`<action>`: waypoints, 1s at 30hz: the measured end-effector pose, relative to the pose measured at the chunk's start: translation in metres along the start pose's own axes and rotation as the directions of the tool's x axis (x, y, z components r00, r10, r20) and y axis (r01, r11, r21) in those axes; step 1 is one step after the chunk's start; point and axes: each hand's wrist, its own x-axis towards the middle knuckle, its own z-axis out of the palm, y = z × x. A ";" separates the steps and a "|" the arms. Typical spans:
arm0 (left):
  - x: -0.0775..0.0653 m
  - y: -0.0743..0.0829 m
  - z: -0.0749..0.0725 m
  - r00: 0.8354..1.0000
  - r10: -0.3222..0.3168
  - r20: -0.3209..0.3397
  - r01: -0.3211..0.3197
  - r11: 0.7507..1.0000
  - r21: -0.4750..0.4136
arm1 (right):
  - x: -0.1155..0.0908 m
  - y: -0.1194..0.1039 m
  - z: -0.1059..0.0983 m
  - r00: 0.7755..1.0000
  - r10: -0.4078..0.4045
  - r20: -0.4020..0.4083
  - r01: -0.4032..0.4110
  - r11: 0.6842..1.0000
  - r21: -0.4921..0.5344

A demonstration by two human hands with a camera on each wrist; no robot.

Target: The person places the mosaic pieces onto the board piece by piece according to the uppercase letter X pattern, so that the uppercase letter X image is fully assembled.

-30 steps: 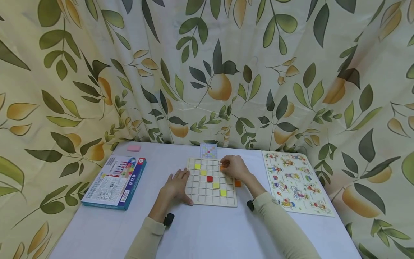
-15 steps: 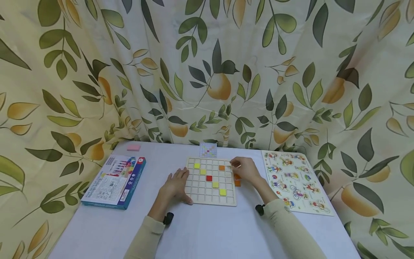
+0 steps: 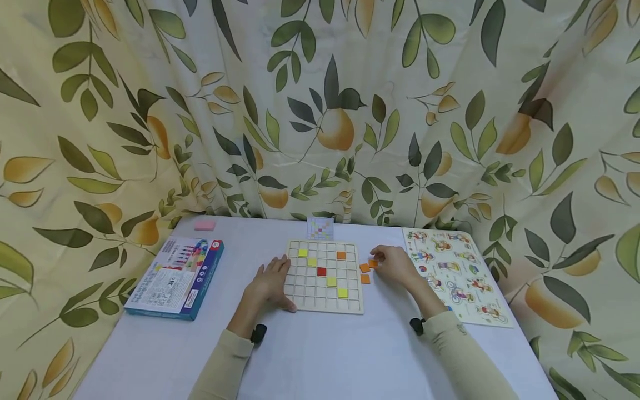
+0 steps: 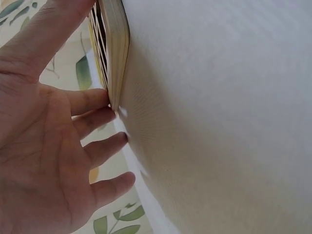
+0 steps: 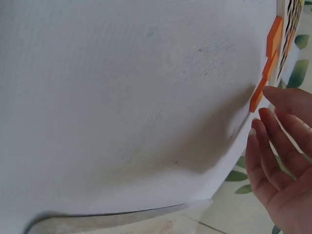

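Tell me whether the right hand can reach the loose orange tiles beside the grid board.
Very likely yes: the right hand is right at the loose orange tiles beside the grid board, with nothing visible in the way.

left hand spread, right hand seemingly loosely bent

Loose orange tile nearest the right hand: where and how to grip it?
Probably best to pinch the orange tile by its thin side edges, coming from the right, where the right hand is: it appears to lie flat, and a second tile and the wooden grid board lie to its left.
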 end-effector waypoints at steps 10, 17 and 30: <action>-0.001 -0.001 0.000 1.000 -0.010 0.002 0.010 1.000 -0.006 | 0.002 0.005 0.003 1.000 0.016 0.016 -0.017 0.999 0.028; -0.001 0.000 0.000 1.000 -0.010 -0.009 0.010 1.000 -0.025 | 0.003 0.003 0.003 0.999 0.046 0.022 -0.047 0.999 0.027; -0.001 0.000 0.001 1.000 -0.016 0.005 0.016 1.000 -0.019 | 0.000 0.006 -0.001 0.999 0.041 -0.018 -0.041 0.999 0.012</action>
